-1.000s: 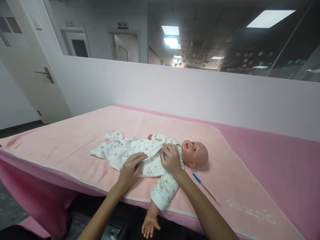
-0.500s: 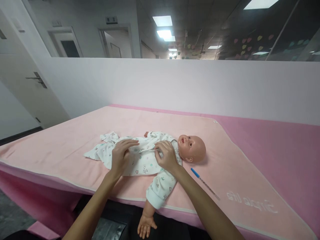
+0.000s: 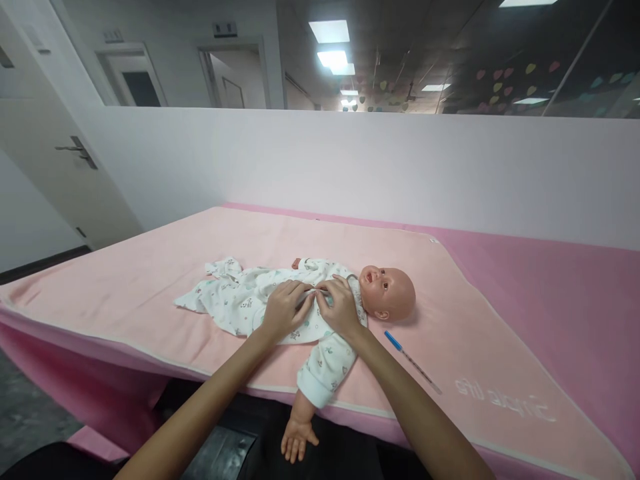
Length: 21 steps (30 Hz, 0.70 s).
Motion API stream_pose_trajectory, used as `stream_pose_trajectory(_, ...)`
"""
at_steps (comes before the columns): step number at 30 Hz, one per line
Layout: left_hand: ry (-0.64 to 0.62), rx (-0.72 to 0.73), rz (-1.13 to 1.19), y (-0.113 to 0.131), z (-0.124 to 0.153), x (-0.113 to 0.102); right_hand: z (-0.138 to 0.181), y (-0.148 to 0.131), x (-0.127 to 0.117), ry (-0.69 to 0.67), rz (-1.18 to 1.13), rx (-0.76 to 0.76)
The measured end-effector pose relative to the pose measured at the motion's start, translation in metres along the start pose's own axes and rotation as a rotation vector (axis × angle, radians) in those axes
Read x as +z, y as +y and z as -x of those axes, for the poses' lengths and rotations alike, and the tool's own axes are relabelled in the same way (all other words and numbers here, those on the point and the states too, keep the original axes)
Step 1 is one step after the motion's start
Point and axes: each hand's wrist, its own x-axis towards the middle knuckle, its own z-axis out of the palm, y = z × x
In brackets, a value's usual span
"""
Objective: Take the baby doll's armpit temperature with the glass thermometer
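Observation:
A bald baby doll point(image 3: 393, 297) lies on its back across the bed, its head to the right. It wears a white printed baby romper point(image 3: 230, 307) whose leg ends lie loose at the left. On the doll's chest my left hand point(image 3: 287, 310) pinches the romper's front between thumb and fingers. Right against it, my right hand point(image 3: 341, 308) pinches the same fabric below the neckline. The fingertips of both hands nearly meet and hide the exact bit of cloth they grip. One doll arm point(image 3: 300, 427) hangs over the near edge of the bed.
Just right of my right forearm lies a thermometer-like stick with a blue cap point(image 3: 393, 340). A peach blanket point(image 3: 150, 267) covers the bed over a pink sheet point(image 3: 565, 287). Behind it stands a white wall point(image 3: 350, 167) with a window above. A door point(image 3: 50, 160) is at the left.
My left hand has moved right along the romper to meet my right hand, and its fingers have closed on the cloth. My right hand stays at the chest. The view shifted slightly.

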Motion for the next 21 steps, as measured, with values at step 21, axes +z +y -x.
stream_pose_trajectory(21,-0.001,-0.074,0.034,0.0038,0.0041,0.0012,0.0028,0.0002,0.0024,0.012,0.006,-0.012)
